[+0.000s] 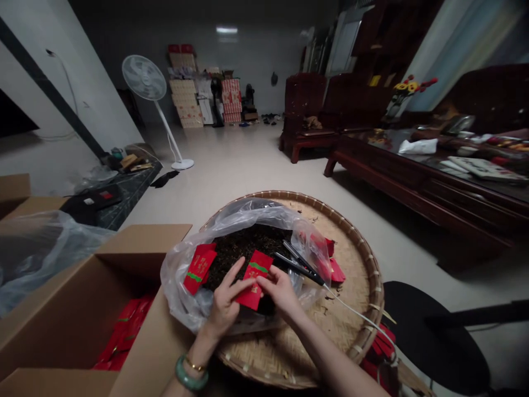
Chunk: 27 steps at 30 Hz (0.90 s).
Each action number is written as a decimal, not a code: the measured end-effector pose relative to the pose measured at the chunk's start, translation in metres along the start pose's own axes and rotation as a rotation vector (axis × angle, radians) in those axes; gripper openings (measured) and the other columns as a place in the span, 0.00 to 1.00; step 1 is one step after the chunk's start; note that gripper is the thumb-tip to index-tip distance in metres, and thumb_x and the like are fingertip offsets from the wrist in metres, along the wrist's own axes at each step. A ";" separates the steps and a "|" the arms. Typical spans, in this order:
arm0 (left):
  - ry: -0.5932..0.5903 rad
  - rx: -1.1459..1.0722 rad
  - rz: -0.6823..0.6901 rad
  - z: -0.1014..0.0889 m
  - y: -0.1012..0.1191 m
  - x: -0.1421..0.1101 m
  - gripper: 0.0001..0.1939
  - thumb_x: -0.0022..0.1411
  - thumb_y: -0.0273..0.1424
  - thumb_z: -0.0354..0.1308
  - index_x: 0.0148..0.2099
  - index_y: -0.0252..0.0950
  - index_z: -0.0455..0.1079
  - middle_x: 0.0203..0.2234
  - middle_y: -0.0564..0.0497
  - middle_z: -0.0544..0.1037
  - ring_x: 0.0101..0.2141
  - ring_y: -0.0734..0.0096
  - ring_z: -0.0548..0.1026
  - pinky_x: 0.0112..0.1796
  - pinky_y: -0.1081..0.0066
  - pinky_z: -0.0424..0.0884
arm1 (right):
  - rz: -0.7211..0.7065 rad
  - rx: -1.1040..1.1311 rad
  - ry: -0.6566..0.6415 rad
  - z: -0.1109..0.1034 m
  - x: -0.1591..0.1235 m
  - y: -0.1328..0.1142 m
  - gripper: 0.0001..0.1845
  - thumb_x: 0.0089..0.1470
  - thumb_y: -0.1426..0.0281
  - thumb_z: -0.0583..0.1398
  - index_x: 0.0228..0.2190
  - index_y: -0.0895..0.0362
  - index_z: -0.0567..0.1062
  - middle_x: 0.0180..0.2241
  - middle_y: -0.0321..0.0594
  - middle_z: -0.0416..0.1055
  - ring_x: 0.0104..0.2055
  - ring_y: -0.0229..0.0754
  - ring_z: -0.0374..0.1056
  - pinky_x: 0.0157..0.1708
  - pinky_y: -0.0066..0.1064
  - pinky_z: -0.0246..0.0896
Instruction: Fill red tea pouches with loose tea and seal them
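A red packet with a green band and gold lettering is held between my two hands, over an open clear plastic bag of dark loose tea leaves. My left hand grips its left side, with the index and middle fingers stretched out. At its right edge, my right hand pinches it between thumb and fingers. To the right of the packet, a black hair straightener with a white cord lies with its jaws apart. More red packets rest on the bag's left side.
The bag sits on a round woven bamboo tray. Red packets lie at its right. A cardboard box with red packets stands at left. Beyond are a white fan, a dark wooden table and a round black base.
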<state>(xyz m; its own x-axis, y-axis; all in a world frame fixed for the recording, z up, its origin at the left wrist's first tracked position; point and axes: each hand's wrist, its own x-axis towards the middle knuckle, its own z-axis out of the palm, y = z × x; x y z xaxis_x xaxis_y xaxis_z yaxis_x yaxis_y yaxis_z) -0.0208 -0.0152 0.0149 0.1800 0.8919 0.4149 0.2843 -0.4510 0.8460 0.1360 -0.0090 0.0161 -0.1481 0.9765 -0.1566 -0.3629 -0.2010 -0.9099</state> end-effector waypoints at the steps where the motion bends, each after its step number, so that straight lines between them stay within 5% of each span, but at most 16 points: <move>1: 0.033 -0.114 -0.139 0.001 -0.001 0.001 0.16 0.61 0.35 0.50 0.47 0.40 0.73 0.55 0.43 0.69 0.51 0.57 0.70 0.51 0.56 0.67 | -0.015 -0.026 0.021 -0.002 0.000 0.000 0.25 0.37 0.58 0.67 0.38 0.56 0.73 0.31 0.38 0.76 0.26 0.40 0.69 0.20 0.26 0.61; 3: 0.046 -0.307 -0.399 0.003 -0.001 0.004 0.21 0.60 0.38 0.51 0.52 0.36 0.69 0.46 0.40 0.76 0.39 0.61 0.78 0.42 0.61 0.73 | -0.028 -0.068 0.026 -0.006 0.000 0.001 0.24 0.38 0.59 0.67 0.38 0.55 0.73 0.31 0.38 0.76 0.26 0.40 0.69 0.19 0.26 0.61; 6: 0.002 -0.355 -0.568 0.009 -0.001 0.008 0.20 0.48 0.38 0.63 0.41 0.32 0.73 0.31 0.45 0.80 0.30 0.65 0.77 0.34 0.69 0.74 | -0.056 -0.118 0.005 -0.009 0.000 0.004 0.22 0.38 0.62 0.66 0.37 0.56 0.72 0.29 0.36 0.74 0.24 0.37 0.66 0.19 0.25 0.60; 8: 0.094 -0.352 -0.576 0.017 -0.002 0.009 0.15 0.43 0.37 0.67 0.31 0.32 0.72 0.25 0.49 0.79 0.27 0.68 0.76 0.32 0.72 0.73 | -0.071 -0.132 0.022 -0.010 0.000 0.009 0.22 0.39 0.63 0.66 0.38 0.55 0.71 0.29 0.35 0.73 0.24 0.35 0.65 0.21 0.25 0.61; 11: 0.236 -0.455 -0.579 0.028 -0.006 0.006 0.16 0.46 0.40 0.65 0.28 0.34 0.66 0.23 0.52 0.76 0.25 0.71 0.75 0.30 0.72 0.72 | -0.037 -0.186 0.007 -0.014 0.000 0.017 0.22 0.41 0.61 0.65 0.39 0.56 0.71 0.29 0.35 0.71 0.25 0.35 0.65 0.21 0.25 0.62; 16: 0.351 -0.217 -0.382 0.019 -0.007 0.005 0.27 0.45 0.35 0.65 0.48 0.36 0.64 0.45 0.42 0.75 0.43 0.62 0.74 0.40 0.66 0.72 | -0.212 -0.711 -0.019 -0.026 -0.006 0.003 0.07 0.54 0.70 0.55 0.30 0.58 0.73 0.28 0.39 0.71 0.30 0.39 0.66 0.30 0.31 0.64; 18: 0.286 -0.010 -0.256 0.008 -0.003 0.007 0.30 0.46 0.33 0.65 0.53 0.39 0.64 0.50 0.43 0.72 0.48 0.61 0.72 0.45 0.64 0.70 | -0.351 -0.991 -0.065 -0.028 -0.008 -0.012 0.09 0.54 0.75 0.54 0.31 0.57 0.74 0.30 0.40 0.70 0.33 0.41 0.66 0.36 0.34 0.63; 22: -0.039 0.125 -0.297 -0.002 0.000 0.008 0.09 0.52 0.33 0.59 0.36 0.40 0.77 0.30 0.50 0.81 0.32 0.65 0.78 0.37 0.69 0.73 | -0.506 -1.099 -0.101 -0.025 -0.006 -0.030 0.11 0.57 0.76 0.53 0.38 0.55 0.74 0.34 0.41 0.69 0.36 0.41 0.66 0.37 0.32 0.64; 27: 0.145 -0.064 -0.477 0.015 -0.003 0.002 0.12 0.49 0.38 0.61 0.31 0.34 0.77 0.24 0.50 0.81 0.26 0.65 0.77 0.28 0.71 0.73 | -0.680 -1.005 0.198 -0.024 0.000 -0.017 0.17 0.57 0.72 0.55 0.49 0.55 0.69 0.42 0.46 0.71 0.44 0.45 0.67 0.45 0.38 0.64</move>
<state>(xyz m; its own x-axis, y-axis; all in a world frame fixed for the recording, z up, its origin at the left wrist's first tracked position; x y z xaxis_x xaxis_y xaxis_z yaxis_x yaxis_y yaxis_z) -0.0076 -0.0122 0.0083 -0.0902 0.9958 0.0156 0.2436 0.0069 0.9698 0.1642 -0.0035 0.0223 -0.0318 0.8719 0.4887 0.5710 0.4171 -0.7071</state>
